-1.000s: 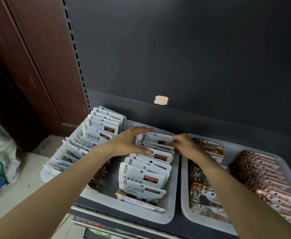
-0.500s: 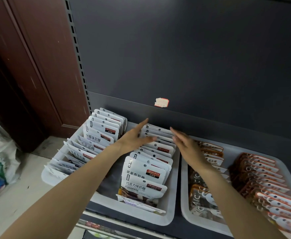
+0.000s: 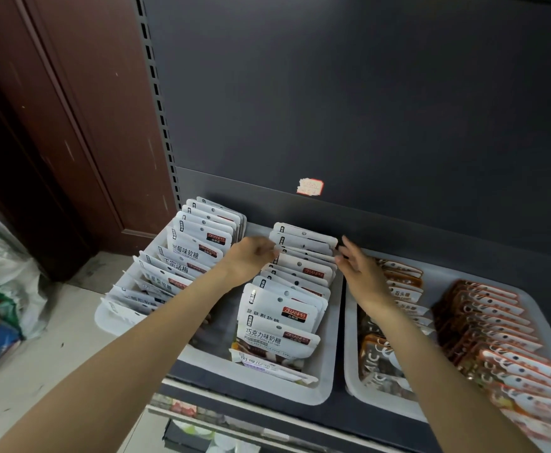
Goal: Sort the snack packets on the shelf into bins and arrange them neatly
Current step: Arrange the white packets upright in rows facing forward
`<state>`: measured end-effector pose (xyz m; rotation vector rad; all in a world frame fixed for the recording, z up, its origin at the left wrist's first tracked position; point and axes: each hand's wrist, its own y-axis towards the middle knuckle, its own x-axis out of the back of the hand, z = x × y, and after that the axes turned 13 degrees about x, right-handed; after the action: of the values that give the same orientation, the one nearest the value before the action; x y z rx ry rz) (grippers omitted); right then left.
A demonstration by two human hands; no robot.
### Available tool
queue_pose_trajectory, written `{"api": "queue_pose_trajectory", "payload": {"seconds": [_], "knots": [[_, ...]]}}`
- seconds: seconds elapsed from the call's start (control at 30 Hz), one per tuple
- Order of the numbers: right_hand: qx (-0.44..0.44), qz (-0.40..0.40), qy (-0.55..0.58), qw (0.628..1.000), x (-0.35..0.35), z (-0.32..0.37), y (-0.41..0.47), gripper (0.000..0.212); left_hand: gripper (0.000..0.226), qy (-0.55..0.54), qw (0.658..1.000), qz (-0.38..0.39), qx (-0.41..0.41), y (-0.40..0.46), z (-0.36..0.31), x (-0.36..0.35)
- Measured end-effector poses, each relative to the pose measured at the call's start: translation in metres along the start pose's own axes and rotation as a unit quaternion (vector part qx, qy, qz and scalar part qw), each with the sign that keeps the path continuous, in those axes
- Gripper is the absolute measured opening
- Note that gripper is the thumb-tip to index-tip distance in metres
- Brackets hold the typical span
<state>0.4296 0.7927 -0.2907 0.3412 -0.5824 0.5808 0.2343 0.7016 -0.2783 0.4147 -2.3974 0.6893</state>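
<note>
A: Both hands have closed in since half a second ago; the left hand [image 3: 251,256] pinches the flat white plastic snack packets [image 3: 302,253] in the shallow white plastic bin [image 3: 328,361].

B: Head view: the right hand [image 3: 360,273], fingers straight, steadies their other edge. They look light, floppy and slippery; hold the stiff top seams.

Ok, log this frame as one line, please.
stage: squaring rear white packets | left hand: pinching packet edge | right hand: open, fingertips at right edge | bin: left white bin

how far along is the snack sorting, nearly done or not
Mostly done: the right bin holds two tidy rows of orange packets. In hand: the left hand and right hand square up the white row in the left bin. Left: its far-left row looks looser.
</note>
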Motion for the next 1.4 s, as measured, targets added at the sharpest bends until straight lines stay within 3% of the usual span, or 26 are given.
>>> {"api": "queue_pose_trajectory", "payload": {"seconds": [0.27,0.37,0.43,0.5,0.6,0.83,1.03,1.23,1.3,1.4], "knots": [[-0.024,0.038,-0.046,0.998,-0.011,0.008,-0.011,0.032,0.014,-0.001,1.0,0.028,0.006,-0.005,0.009,0.001],[-0.022,0.034,-0.036,0.999,-0.009,0.008,-0.013,0.027,0.026,-0.043,0.997,0.058,0.031,-0.007,0.011,0.006],[-0.029,0.024,-0.008,0.999,-0.007,0.01,-0.014,0.033,0.03,-0.083,0.994,0.041,0.057,-0.005,0.007,0.008],[-0.037,0.015,0.004,0.999,-0.006,0.013,-0.012,0.047,0.027,-0.029,0.998,-0.027,0.043,0.009,0.003,0.008],[-0.045,0.016,0.004,0.999,-0.004,0.014,-0.008,0.064,0.026,0.023,0.999,-0.032,0.016,0.023,-0.005,0.006],[-0.056,0.028,0.023,0.998,-0.002,0.009,-0.002,0.074,0.026,0.047,0.991,-0.119,-0.027,0.036,-0.009,0.004],[-0.048,0.035,0.037,0.998,-0.001,0.005,0.004,0.078,0.015,0.083,0.983,-0.123,-0.104,0.042,-0.012,0.007],[-0.033,0.01,0.121,0.992,0.0,0.007,0.004,0.081,0.002,-0.01,0.983,-0.136,-0.126,0.036,-0.012,0.003],[-0.025,0.011,0.099,0.995,-0.002,0.004,0.001,0.079,0.004,-0.037,0.986,-0.116,-0.112,0.036,-0.006,0.003],[-0.031,0.04,0.055,0.997,-0.006,0.004,-0.003,0.074,0.024,-0.021,0.995,-0.057,-0.074,0.031,-0.005,0.007]]}}
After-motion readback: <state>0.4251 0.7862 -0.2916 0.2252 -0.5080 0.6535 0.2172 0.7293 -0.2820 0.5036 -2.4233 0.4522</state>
